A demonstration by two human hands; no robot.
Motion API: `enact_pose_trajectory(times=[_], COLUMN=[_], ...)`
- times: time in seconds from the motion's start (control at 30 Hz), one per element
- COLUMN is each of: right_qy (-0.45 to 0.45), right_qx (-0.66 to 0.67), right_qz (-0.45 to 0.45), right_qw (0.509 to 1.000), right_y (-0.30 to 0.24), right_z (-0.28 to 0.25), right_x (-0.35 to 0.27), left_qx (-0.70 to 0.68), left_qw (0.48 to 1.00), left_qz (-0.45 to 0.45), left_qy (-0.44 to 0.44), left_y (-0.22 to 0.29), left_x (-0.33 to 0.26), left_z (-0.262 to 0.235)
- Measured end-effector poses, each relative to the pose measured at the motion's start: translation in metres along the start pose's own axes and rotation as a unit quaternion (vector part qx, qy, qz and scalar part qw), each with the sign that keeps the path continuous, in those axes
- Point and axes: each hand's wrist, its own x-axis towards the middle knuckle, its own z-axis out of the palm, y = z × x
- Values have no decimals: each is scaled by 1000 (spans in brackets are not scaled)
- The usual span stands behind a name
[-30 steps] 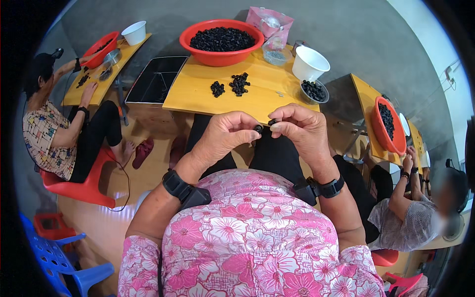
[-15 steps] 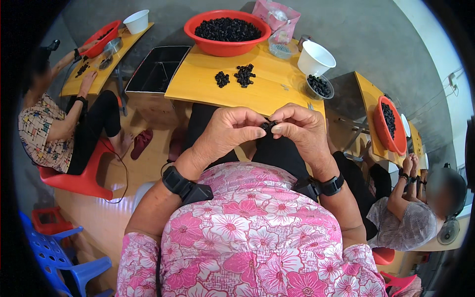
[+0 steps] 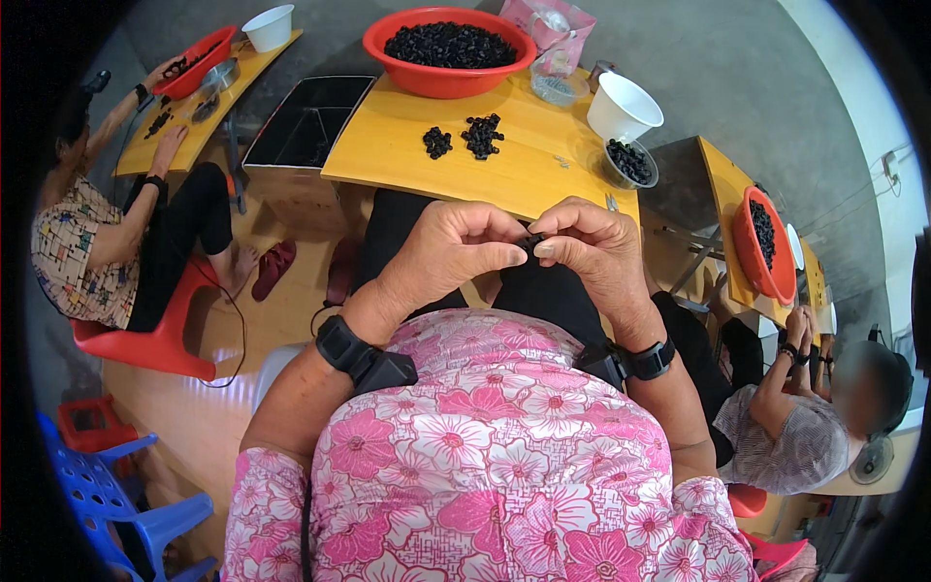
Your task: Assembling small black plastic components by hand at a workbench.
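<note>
Over my lap, just in front of the table's near edge, both hands meet at a small black part (image 3: 530,243). My left hand (image 3: 448,250) pinches it between thumb and forefinger. From the other side, my right hand (image 3: 590,246) grips it in the same way. The part is mostly covered by the fingertips, so its exact kind is hard to make out. Two little piles of similar black pieces lie on the yellow table: a smaller pile (image 3: 437,143) and a larger pile (image 3: 482,137) to its right.
A red basin (image 3: 449,82) heaped with black pieces stands at the table's back. To the right are a white bucket (image 3: 623,107), a clear bowl (image 3: 630,165) of black pieces and a lidded clear tub (image 3: 559,89). People work at side tables left and right.
My hands stay together, with the black part shifting slightly between the fingertips. At the left table, the other person's far hand has moved up into the red basin.
</note>
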Motion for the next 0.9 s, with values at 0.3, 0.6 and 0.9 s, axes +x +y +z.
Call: enact_pose_trajectory(times=[0.3, 0.6, 0.9], right_qy=[6, 56, 46], right_qx=[-98, -302, -335], right_qz=[-57, -212, -216], right_qw=[994, 928, 916], right_y=[7, 4, 9], right_z=[0, 7, 9], right_x=[1, 4, 8], left_qx=[1, -129, -193], left_qw=[1000, 990, 974], left_qz=[-12, -47, -87], left_qy=[11, 40, 78], left_y=[-5, -10, -16], left_x=[0, 2, 5], left_z=[1, 6, 11])
